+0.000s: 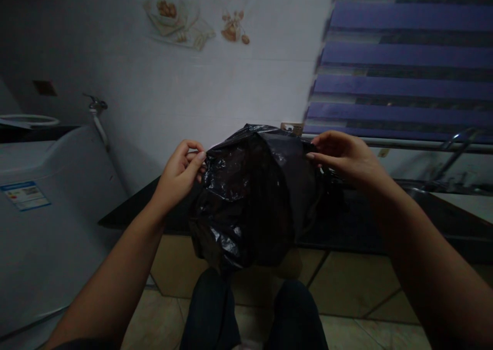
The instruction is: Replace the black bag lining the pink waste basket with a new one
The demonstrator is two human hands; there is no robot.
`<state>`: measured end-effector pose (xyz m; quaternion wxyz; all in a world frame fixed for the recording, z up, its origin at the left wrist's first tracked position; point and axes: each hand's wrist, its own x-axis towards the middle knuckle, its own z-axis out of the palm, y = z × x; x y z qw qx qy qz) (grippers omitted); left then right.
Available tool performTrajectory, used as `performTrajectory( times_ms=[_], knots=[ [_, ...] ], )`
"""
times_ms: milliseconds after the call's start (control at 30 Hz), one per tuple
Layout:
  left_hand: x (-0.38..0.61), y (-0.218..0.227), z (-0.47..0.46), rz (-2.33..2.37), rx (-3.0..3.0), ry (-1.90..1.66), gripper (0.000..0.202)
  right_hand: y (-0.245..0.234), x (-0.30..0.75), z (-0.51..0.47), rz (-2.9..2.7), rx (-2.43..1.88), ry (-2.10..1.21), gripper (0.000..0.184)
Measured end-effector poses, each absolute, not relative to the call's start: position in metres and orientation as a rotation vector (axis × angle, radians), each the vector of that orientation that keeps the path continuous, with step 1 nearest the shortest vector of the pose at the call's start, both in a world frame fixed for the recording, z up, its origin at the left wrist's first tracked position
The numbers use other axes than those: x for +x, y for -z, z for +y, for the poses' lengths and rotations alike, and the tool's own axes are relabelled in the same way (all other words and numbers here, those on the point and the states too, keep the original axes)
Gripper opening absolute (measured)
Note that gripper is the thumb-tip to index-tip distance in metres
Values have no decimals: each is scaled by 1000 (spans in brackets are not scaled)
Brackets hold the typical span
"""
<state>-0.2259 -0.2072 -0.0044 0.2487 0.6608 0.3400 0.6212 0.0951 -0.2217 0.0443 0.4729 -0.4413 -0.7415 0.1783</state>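
A crumpled black plastic bag (252, 196) hangs in the air in front of me, above my legs. My left hand (181, 170) pinches its upper left edge with thumb and fingers closed. My right hand (342, 154) pinches the upper right edge in the same way. The bag is stretched between the two hands and sags down toward a dark countertop (354, 226). What is inside the bag is hidden.
A white washing machine (42, 221) stands at the left with a tap (97, 106) on the tiled wall above it. A striped blue blind (404, 57) hangs at the upper right, with a sink faucet (456, 147) below it. Tiled floor lies beneath.
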Motion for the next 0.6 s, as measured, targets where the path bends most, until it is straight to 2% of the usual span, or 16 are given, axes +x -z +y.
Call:
performTrajectory(
  times_ms=[233,400,600],
  knots=[
    [-219,-3,-210,892,1754,-1684,19,-60,95,-229,-1808,-1037,-421,40],
    [-217,-9,-211,872,1767,-1696,21,-70,92,-239,-1840,-1038,-356,27],
    [-214,-15,-213,860,1765,-1781,18,-77,93,-244,-1845,-1015,-356,37]
  ],
)
